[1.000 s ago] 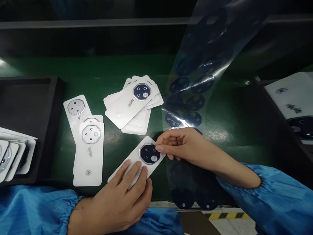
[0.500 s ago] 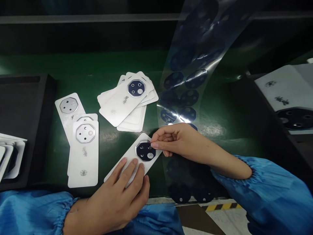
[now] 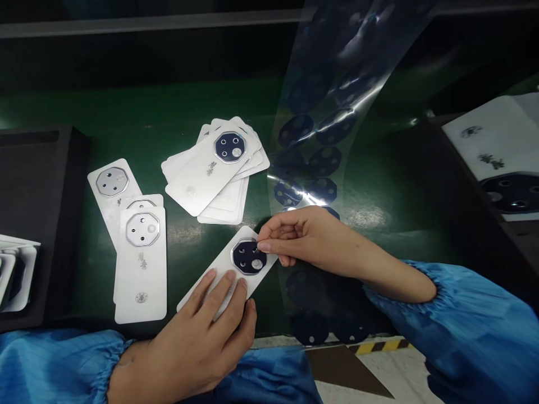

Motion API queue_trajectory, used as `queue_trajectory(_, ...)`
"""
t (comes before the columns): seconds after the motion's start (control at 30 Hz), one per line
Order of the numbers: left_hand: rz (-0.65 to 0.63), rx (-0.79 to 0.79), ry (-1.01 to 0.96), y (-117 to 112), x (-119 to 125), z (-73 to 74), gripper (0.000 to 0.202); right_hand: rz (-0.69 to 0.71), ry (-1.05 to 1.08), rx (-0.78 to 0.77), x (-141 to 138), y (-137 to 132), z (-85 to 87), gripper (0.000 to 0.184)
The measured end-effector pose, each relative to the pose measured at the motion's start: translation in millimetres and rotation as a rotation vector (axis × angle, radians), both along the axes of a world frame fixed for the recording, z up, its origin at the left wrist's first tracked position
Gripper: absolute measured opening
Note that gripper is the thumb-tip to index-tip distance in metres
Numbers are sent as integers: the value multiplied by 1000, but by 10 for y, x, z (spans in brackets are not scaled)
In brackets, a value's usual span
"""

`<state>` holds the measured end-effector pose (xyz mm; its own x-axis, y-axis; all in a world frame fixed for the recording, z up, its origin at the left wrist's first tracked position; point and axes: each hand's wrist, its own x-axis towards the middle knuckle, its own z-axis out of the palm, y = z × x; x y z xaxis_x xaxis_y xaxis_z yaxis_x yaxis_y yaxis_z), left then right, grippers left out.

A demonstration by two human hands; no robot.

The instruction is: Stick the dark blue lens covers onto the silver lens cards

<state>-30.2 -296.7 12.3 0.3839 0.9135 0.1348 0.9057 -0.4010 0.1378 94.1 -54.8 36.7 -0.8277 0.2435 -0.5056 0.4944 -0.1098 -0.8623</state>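
A white phone back cover [image 3: 219,268] lies tilted on the green belt near me. My left hand [image 3: 210,331] rests on its lower end, fingers stretched flat and holding it down. A dark blue octagonal lens sticker [image 3: 249,257] sits in the cover's camera ring. My right hand [image 3: 301,235] is curled, its thumb and forefinger pinched at the sticker's upper right edge. A clear film strip [image 3: 320,157] carrying several dark octagonal stickers runs from the top of the view down under my right wrist.
A fanned pile of white covers [image 3: 214,174], the top one with a dark sticker, lies behind. Three covers without stickers [image 3: 138,252] lie to the left. A black tray [image 3: 42,185] holds more covers at far left; another black tray [image 3: 497,163] stands at right.
My right fingers slid slightly left along the sticker's edge. The camera view shifted, so everything sits a little more to the left and higher in the picture. My left hand has stayed on the cover.
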Motion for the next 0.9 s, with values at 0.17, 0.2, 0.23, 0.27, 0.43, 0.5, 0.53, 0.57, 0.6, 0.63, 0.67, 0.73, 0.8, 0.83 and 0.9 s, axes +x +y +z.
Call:
queue_trajectory(0.17, 6, 0, 10, 17, -4, 8, 50, 4, 0, 13, 8, -6, -1, 29)
queue_trajectory(0.2, 3, -1, 12, 13, -4, 12, 50, 1, -1, 15, 9, -6, 0, 30)
queue_trajectory(0.23, 0, -3, 13, 8, -4, 16, 50, -2, -5, 17, 9, -7, 0, 30)
queue_trajectory(0.27, -3, -6, 15, 2, -3, 20, 50, -4, -12, 20, 9, -8, -1, 30)
queue_trajectory(0.43, -5, -11, 28, -11, -5, 28, 50, -18, -16, 122, 26, -67, -37, 28)
queue_trajectory(0.5, -7, -12, 39, -8, -8, 27, 51, 6, 75, 335, 55, -137, -57, 21)
queue_trajectory(0.53, -8, -13, 42, -7, -9, 25, 51, 48, 147, 501, 74, -179, -64, 16)
queue_trajectory(0.57, -5, -13, 43, -6, -9, 24, 51, 109, 221, 694, 92, -221, -68, 14)
queue_trajectory(0.6, -3, -14, 43, -5, -9, 22, 51, 175, 276, 898, 110, -260, -70, 15)
queue_trajectory(0.63, 0, -11, 43, -4, -9, 22, 50, 231, 294, 1098, 123, -293, -72, 17)
queue_trajectory(0.67, 2, -5, 45, -3, -8, 22, 49, 260, 275, 1279, 133, -317, -77, 18)
queue_trajectory(0.73, 1, -3, 55, -1, -5, 32, 48, 261, 198, 1521, 134, -340, -107, 28)
queue_trajectory(0.8, -3, -7, 71, 2, -4, 56, 49, 225, 199, 1553, 115, -345, -166, 48)
queue_trajectory(0.83, -5, -7, 79, 6, -5, 74, 50, 207, 226, 1510, 100, -349, -202, 54)
queue_trajectory(0.9, -8, 3, 94, 13, -11, 120, 52, 171, 244, 1378, 66, -372, -265, 53)
